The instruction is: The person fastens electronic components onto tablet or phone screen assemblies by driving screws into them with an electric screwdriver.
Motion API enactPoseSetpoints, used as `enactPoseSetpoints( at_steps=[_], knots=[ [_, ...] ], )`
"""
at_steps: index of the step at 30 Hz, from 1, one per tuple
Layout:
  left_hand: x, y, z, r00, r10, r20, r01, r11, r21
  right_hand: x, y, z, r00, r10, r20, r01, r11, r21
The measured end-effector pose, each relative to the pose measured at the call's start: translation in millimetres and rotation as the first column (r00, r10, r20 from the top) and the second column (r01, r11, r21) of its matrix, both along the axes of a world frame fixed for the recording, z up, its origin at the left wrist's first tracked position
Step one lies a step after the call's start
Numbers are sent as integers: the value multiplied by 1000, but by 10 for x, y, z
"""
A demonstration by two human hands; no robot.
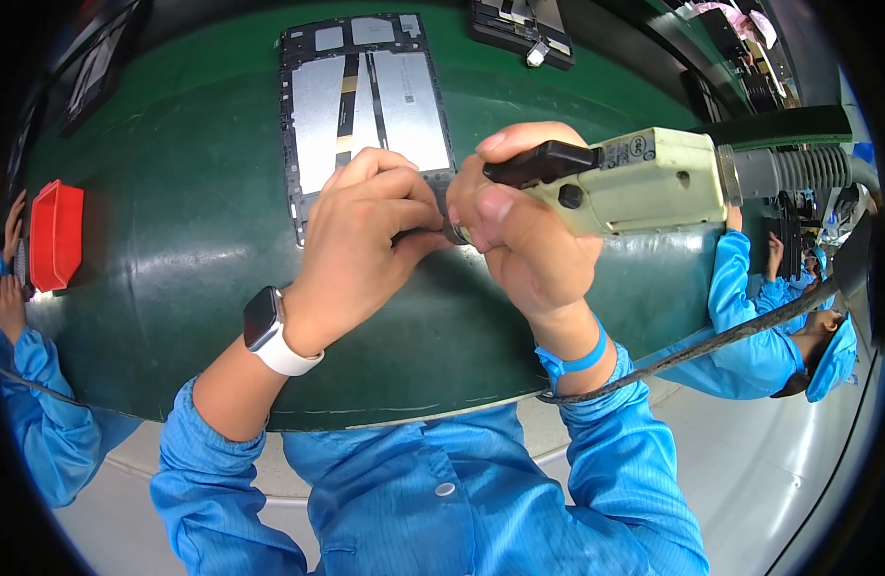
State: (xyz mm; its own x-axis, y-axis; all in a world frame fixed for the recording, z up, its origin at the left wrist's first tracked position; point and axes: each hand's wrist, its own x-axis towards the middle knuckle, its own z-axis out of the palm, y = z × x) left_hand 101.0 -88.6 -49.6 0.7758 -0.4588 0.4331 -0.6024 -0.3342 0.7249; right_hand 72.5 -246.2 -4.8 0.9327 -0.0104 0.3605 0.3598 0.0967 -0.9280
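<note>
My right hand (533, 216) is wrapped around a cream electric screwdriver (658, 182) with a black lever, its body lying nearly level and its cable end to the right. My left hand (365, 226) is closed in a pinch beside the screwdriver's front end. What its fingertips grip is hidden. Just beyond both hands lies a tablet frame (409, 96), black-edged with a silver plate and dark flex strips. My left hand covers part of its near edge.
A red bin (56, 236) stands at the left of the green work surface (183, 307). At the far side sits a black device part (524, 29). A cord (721, 341) runs from my blue wristband toward the right. Co-workers in blue (783, 326) are at both sides.
</note>
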Motion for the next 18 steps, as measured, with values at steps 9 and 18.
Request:
enactPoseSetpoints(
  at_steps=[9, 18],
  knots=[
    [-27, 30, 40, 1000, 15, -10, -15, 999, 32, 8, -84, 53, 997, -75, -36, 78, 993, 89],
    [-60, 23, -39, 974, -22, 227, -16, 986, 166, 127, -112, -72, 986, -131, -99, 151, 961, 232]
  ],
)
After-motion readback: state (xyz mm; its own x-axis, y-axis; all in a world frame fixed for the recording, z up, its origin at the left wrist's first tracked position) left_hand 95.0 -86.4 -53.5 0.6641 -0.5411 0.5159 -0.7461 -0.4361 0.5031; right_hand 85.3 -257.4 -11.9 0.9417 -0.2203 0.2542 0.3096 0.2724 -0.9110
